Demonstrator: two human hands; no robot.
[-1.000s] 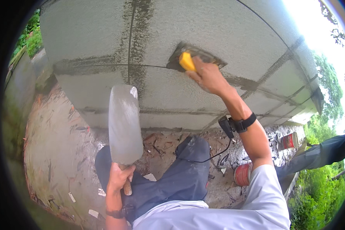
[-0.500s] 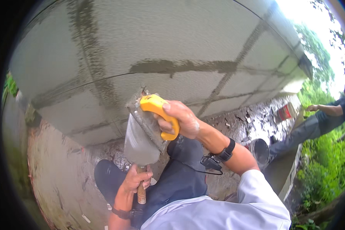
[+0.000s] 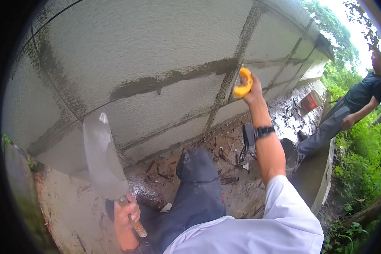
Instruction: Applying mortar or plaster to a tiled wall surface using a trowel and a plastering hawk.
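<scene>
My left hand [image 3: 127,211] is closed round the wooden handle of a bricklaying trowel [image 3: 101,161]. Its broad grey blade points up and away from me, in front of the wall's lower left part. Out to the right, my right hand [image 3: 255,92] grips the yellow handle of a plastering trowel [image 3: 243,89]. That tool is turned edge-on, close to the wall [image 3: 169,42]; I cannot tell whether its plate touches. It is beside a dark vertical mortar band, near where a dark, wet horizontal band [image 3: 173,80] meets it.
Muddy ground with scattered debris [image 3: 237,152] lies along the wall's foot. A dark bucket [image 3: 288,152] and a red and white bucket [image 3: 312,100] stand to the right. Beyond them is another person [image 3: 360,97], with green plants [image 3: 360,169] alongside.
My right hand has carried the plastering trowel away from the other blade, up and right to the wall. The left-hand trowel has shifted left. The other person's arm has lowered.
</scene>
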